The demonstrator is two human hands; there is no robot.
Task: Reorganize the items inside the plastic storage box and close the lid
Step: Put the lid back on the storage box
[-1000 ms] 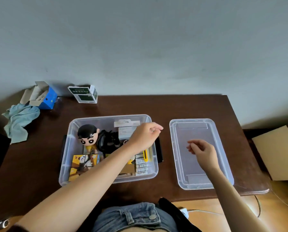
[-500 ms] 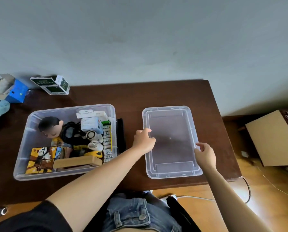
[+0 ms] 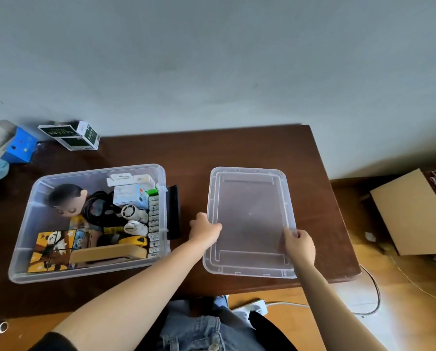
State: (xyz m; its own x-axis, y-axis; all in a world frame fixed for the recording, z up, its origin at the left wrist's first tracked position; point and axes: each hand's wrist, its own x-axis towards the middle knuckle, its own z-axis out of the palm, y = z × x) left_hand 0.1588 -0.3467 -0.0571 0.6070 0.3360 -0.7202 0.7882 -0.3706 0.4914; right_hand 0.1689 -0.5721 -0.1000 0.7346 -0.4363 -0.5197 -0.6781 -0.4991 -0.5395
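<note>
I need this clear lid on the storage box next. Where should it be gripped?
Grip the lid at the middle of its two long edges, from either side, as the left hand and right hand do: it lies flat, wide and thin, with a raised rim.

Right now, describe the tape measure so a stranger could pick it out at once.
On the brown table stands an open clear storage box, left of its lid. Near the box's front right sits the tape measure, behind a long tan case. Among its neighbours, only it has a yellow and black body.
</note>
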